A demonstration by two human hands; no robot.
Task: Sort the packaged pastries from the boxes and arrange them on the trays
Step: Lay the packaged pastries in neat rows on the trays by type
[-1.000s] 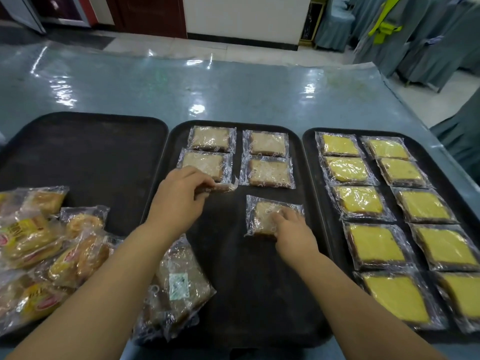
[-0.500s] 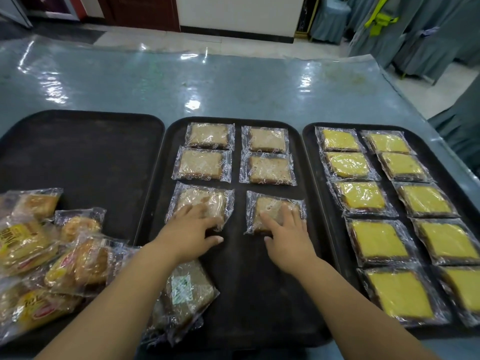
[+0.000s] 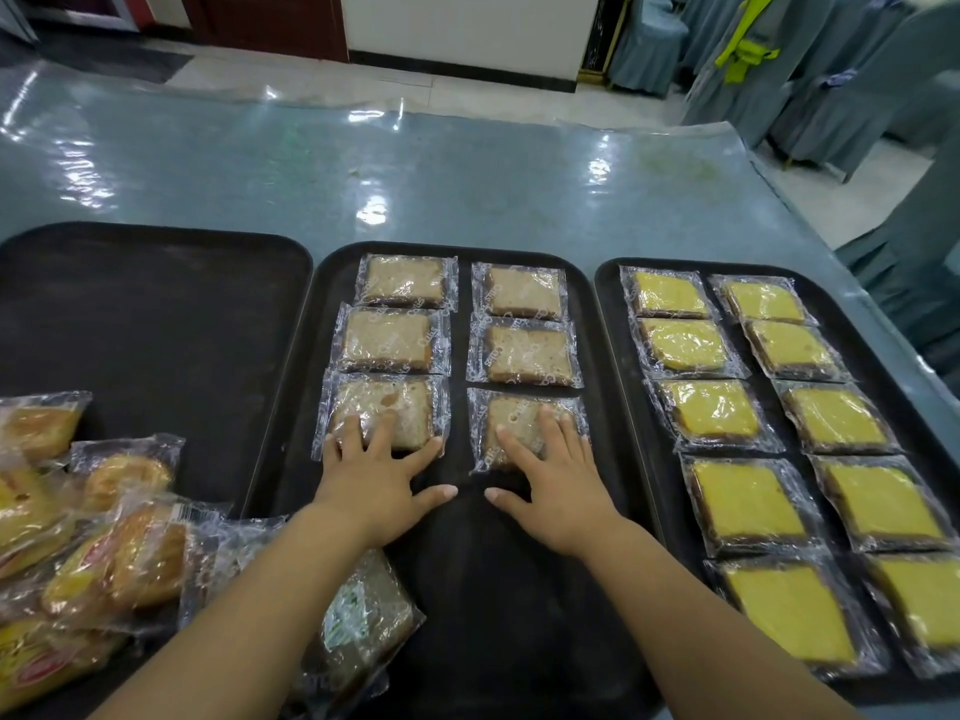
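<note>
Three black trays lie side by side. The middle tray (image 3: 467,589) carries several wrapped brown cake slices in two columns. My left hand (image 3: 376,472) presses flat, fingers spread, on the nearest left slice (image 3: 387,405). My right hand (image 3: 553,472) lies flat the same way on the nearest right slice (image 3: 511,423). The right tray (image 3: 605,304) is filled with several wrapped yellow cake slices (image 3: 711,415). One more wrapped brown slice (image 3: 363,615) sits under my left forearm at the middle tray's near left corner.
The left tray (image 3: 156,330) is mostly bare, with a heap of wrapped round orange pastries (image 3: 98,537) at its near left. The trays rest on a blue table under glossy plastic (image 3: 415,168). Draped chairs (image 3: 779,70) stand at the far right.
My left hand set its brown slice down below the left column, then both hands flattened on the two nearest slices and nudged them into line with the rows above.
</note>
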